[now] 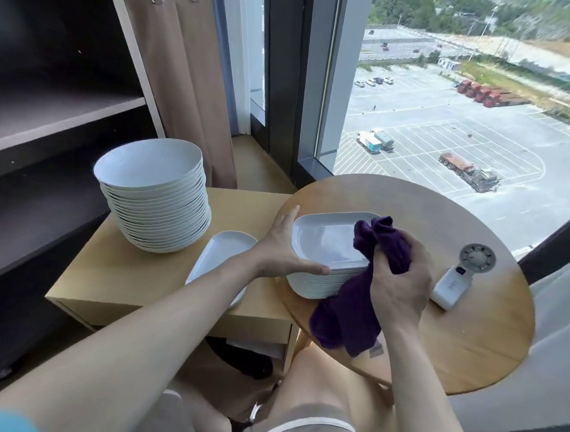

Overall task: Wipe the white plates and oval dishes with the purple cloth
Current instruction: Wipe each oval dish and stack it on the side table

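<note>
A stack of white oval dishes (325,241) stands on the round wooden table (468,341). My left hand (282,248) lies flat against the stack's left side, fingers straight, thumb along the front rim. My right hand (402,278) grips the bunched purple cloth (347,315) over the stack's right front corner; the cloth's tail hangs down past the table edge. A tall stack of round white plates (152,192) and a single oval dish (222,258) sit on the low square table (115,273) to the left.
A small white handheld fan (458,277) lies on the round table right of the dishes. Dark shelving (51,111) rises at the left, with a curtain and a large window behind. My knees are under the table's front edge.
</note>
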Demonstrator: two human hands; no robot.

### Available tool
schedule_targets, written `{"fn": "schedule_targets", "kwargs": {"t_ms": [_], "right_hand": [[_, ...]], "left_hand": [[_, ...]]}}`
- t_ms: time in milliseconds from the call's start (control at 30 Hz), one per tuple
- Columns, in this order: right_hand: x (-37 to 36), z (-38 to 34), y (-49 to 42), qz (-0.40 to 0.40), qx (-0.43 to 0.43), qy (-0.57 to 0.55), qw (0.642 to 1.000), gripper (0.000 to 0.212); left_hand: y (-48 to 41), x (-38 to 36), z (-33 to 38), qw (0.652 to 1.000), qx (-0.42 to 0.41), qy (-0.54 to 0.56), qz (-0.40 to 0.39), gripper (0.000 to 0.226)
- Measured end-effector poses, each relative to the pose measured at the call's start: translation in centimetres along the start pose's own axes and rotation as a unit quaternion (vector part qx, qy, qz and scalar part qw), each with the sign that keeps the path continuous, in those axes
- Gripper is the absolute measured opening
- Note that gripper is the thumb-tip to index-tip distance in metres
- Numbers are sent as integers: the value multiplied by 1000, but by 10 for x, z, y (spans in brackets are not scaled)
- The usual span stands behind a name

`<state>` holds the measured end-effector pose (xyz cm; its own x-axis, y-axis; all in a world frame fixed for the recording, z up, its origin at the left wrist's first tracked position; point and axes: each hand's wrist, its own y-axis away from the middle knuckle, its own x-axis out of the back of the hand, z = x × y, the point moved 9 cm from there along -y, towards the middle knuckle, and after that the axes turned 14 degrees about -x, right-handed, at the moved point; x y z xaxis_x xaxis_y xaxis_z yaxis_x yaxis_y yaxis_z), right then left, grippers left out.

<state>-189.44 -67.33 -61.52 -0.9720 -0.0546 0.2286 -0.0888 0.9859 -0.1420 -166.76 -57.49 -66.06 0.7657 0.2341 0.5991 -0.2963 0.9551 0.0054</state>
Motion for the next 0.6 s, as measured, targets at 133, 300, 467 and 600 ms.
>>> {"fn": "schedule_targets", "kwargs": {"t_ms": [133, 300, 467, 600], "right_hand": [[-21, -25, -28, -55, 58, 109, 991, 28], [-55, -20, -55, -139, 79, 310, 937, 28], [-50, -14, -61, -150, 81, 436, 884, 15], [-48, -10, -54, -215, 65, 455, 862, 23]], "left_hand": [[-5, -5, -4, 1000, 2, -10, -13, 146], [-6, -5, -14, 1000, -8, -7, 17, 140], [-4, -12, -13, 999, -26, 17, 35, 134], [-2, -17, -13, 997, -35, 41, 56, 132]]}}
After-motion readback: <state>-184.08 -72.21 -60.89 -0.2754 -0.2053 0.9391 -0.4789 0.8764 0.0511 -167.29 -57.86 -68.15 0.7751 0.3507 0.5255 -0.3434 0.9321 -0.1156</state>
